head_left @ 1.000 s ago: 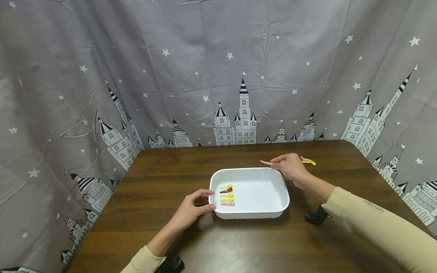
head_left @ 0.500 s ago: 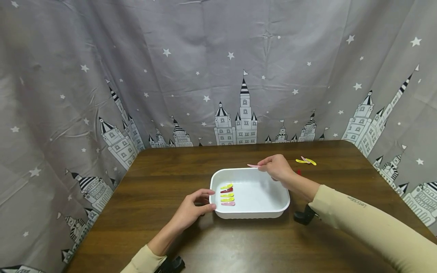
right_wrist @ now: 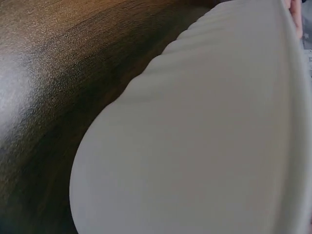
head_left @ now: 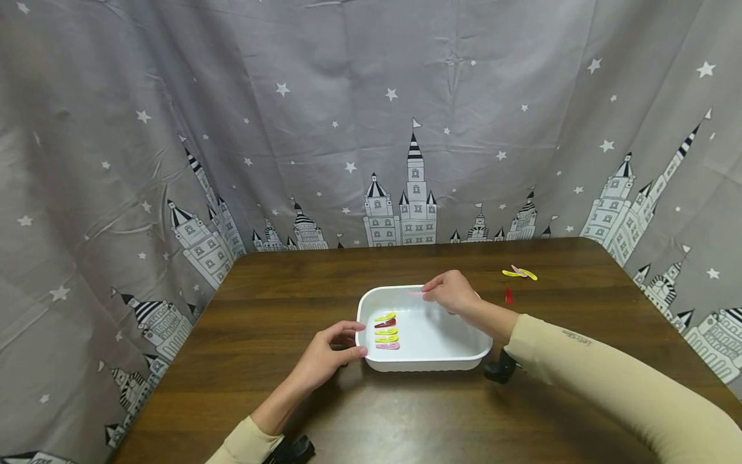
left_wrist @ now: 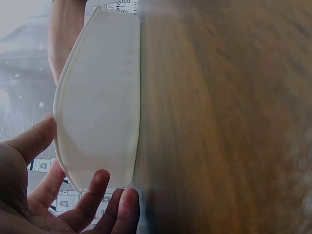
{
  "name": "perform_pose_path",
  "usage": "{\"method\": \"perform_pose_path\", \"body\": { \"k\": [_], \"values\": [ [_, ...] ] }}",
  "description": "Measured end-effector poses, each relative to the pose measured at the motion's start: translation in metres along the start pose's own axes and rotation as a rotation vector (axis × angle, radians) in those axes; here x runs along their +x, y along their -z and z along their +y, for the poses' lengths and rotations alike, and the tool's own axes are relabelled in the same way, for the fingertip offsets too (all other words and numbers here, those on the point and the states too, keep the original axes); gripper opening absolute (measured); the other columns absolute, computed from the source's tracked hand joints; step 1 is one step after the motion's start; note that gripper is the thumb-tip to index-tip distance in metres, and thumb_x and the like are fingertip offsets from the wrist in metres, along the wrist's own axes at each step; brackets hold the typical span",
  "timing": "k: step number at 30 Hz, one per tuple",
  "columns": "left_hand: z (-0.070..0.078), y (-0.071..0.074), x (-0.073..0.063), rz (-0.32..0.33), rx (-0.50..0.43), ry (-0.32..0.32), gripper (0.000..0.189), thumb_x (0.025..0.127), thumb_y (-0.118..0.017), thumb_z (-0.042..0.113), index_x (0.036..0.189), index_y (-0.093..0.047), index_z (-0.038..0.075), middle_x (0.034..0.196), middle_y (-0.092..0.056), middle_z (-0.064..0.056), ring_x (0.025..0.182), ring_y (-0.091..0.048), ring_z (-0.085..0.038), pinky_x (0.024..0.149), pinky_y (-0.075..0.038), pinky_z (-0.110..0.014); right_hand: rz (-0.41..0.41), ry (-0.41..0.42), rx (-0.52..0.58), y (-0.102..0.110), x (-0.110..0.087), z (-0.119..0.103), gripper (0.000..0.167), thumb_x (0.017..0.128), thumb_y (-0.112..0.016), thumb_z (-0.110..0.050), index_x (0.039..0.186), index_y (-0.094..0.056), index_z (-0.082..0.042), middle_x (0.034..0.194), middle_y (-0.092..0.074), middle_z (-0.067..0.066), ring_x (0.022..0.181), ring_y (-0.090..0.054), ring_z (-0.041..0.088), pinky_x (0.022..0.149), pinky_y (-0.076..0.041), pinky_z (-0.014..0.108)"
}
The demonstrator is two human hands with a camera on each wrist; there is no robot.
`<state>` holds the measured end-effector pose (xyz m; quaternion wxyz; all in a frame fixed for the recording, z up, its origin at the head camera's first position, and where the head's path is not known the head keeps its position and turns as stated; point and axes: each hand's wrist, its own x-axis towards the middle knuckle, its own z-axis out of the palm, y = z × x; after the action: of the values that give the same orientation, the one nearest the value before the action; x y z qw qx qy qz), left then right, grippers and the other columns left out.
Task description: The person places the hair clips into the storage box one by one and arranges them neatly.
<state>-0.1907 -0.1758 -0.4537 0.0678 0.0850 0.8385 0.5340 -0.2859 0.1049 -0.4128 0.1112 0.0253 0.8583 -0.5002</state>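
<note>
My right hand (head_left: 452, 293) pinches a pink snap hair clip (head_left: 415, 294) over the far side of a white tray (head_left: 423, 365). At the tray's left end my left hand (head_left: 327, 351) holds the rim, thumb and fingers apart; its fingertips lie against the outer wall in the left wrist view. Inside, along the left side, hair clips lie in a column: a yellow clip (head_left: 385, 316) farthest, then a red clip (head_left: 385, 323), two more yellow ones and a pink clip (head_left: 388, 346) nearest. The right wrist view shows only the tray's outer wall (right_wrist: 195, 136) and tabletop; the right fingers' work is hidden there.
On the brown wooden table (head_left: 261, 309), a small pile of yellow and pink clips (head_left: 520, 273) lies at the back right. A single red clip (head_left: 508, 296) lies nearer, right of the tray. A grey castle-print curtain (head_left: 324, 129) hangs behind the table.
My right hand has carried the pink clip leftward and lower, from beyond the tray's far right corner to inside its far rim. The loose red clip has come into view. My left hand stays put.
</note>
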Motion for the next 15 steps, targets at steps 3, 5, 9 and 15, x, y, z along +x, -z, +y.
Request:
{"method": "perform_pose_path", "body": {
  "k": [3, 5, 9, 15],
  "values": [
    [0.000, 0.000, 0.000, 0.001, 0.001, -0.002, 0.040, 0.088, -0.079, 0.020, 0.125, -0.067, 0.012, 0.118, -0.069, -0.011, 0.105, -0.063, -0.025, 0.080, -0.052, -0.033, -0.003, 0.016, -0.008, -0.006, 0.000, 0.001, 0.012, 0.088, -0.073, -0.005, 0.100, -0.077, -0.003, 0.102, -0.070, 0.012, 0.043, -0.028, 0.008, 0.042, -0.024, 0.023],
    [0.000, 0.000, 0.000, 0.000, 0.000, -0.003, 0.040, 0.088, -0.079, 0.020, 0.125, -0.067, 0.012, 0.118, -0.069, -0.011, 0.105, -0.063, -0.025, 0.080, -0.052, -0.033, -0.007, 0.030, -0.027, -0.010, 0.000, 0.001, 0.011, 0.087, -0.073, -0.005, 0.098, -0.077, -0.002, 0.100, -0.070, 0.011, 0.047, -0.031, 0.008, 0.043, -0.025, 0.023],
    [0.000, 0.000, 0.000, 0.001, -0.001, -0.003, 0.040, 0.088, -0.079, 0.020, 0.125, -0.067, 0.012, 0.117, -0.069, -0.011, 0.104, -0.063, -0.025, 0.080, -0.052, -0.033, -0.024, 0.063, -0.065, -0.017, -0.002, 0.002, 0.011, 0.085, -0.073, -0.003, 0.096, -0.076, -0.001, 0.099, -0.070, 0.011, 0.056, -0.039, 0.012, 0.047, -0.030, 0.024],
    [-0.001, 0.000, 0.000, 0.001, 0.004, -0.003, 0.040, 0.087, -0.079, 0.021, 0.125, -0.068, 0.012, 0.118, -0.069, -0.011, 0.105, -0.063, -0.025, 0.080, -0.052, -0.032, -0.010, 0.113, -0.137, -0.025, 0.001, 0.008, 0.012, 0.081, -0.075, -0.003, 0.093, -0.078, -0.001, 0.100, -0.074, 0.010, 0.073, -0.052, 0.017, 0.057, -0.038, 0.026]
  ]
}}
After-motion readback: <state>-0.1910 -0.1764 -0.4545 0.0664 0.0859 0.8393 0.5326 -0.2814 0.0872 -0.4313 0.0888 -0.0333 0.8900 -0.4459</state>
